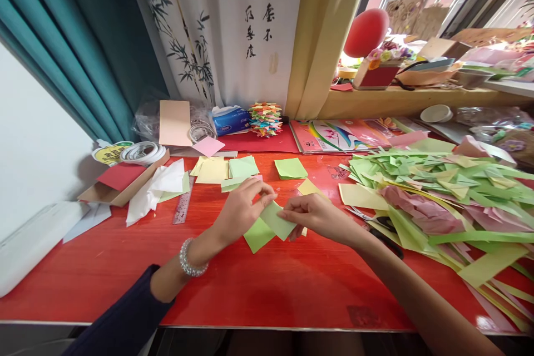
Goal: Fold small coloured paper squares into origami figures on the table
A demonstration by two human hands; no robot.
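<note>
Red tabletop [300,295] runs beneath the work; at its middle a pale green paper square [278,222] is pinched at its top corner by the L hand [241,210] and along its R edge by the R hand [317,216], prob. to steady thin stock, tho can't tell if it's folded. Brighter green sheet [256,236] lies at 8 o'clock, w/ the green stack [291,168] at 12 and yellow squares [212,171] at 10, apparently grouped by colour for quick pickup. Scissors [362,214] at 3 and heaped strips [450,178] btwn 2 & 3 sit off to the side, presumably for elbow room.
</note>
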